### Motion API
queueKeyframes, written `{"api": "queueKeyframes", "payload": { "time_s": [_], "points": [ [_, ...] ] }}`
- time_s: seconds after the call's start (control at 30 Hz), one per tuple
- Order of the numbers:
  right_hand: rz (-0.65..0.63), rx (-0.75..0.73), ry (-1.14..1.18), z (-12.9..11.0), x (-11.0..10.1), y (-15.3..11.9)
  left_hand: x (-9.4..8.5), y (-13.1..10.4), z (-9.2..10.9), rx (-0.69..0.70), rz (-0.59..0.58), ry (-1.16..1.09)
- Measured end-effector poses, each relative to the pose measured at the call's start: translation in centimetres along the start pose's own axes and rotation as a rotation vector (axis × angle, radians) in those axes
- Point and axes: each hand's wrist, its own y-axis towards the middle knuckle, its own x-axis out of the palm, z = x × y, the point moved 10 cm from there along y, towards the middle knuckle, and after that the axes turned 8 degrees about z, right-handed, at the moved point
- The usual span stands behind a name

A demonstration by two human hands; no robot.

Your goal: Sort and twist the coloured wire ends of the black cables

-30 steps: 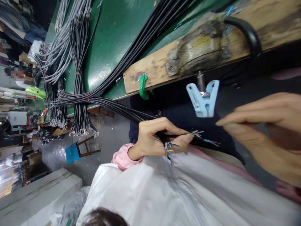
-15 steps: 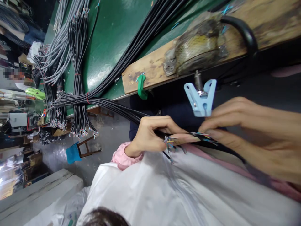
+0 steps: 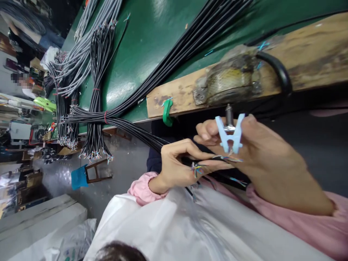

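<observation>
My left hand (image 3: 176,161) is closed round several black cables (image 3: 146,136), their stripped ends showing at the palm. Between its thumb and forefinger one cable end sticks out, its thin coloured wires (image 3: 230,158) lying just below the jaws of a light blue plastic clip (image 3: 231,137). The clip hangs from a metal shaft (image 3: 229,114) under a tape-wrapped motor (image 3: 231,79). My right hand (image 3: 268,156) grips the clip, fingers on the left arm and thumb on the right one. The clip's lower jaws stand apart. More coloured wire ends (image 3: 237,181) show beneath my hands.
The motor is fixed to a wooden plank (image 3: 176,90) along the edge of a green table (image 3: 141,40). A green hook (image 3: 168,113) hangs off the plank. Tied black cable bundles (image 3: 95,72) and grey cables (image 3: 84,47) lie at left. A blue-seated stool (image 3: 79,177) stands on the floor.
My right hand has let go of the coloured wires and moved up round the blue clip. The clip's arms are squeezed closer and its jaws have parted. My left hand still holds the cables.
</observation>
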Motion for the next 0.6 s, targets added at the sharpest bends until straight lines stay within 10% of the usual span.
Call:
{"api": "queueKeyframes", "payload": {
  "time_s": [0.4,0.6],
  "points": [
    [-0.169,-0.126,-0.148,-0.6,1.2,0.5,0.1,-0.6,-1.8,-0.114,0.031,0.134],
    [-0.015,-0.361,-0.401,-1.9,-1.7,-0.4,0.4,-1.1,-2.2,0.012,-0.162,0.110]
  ]
}}
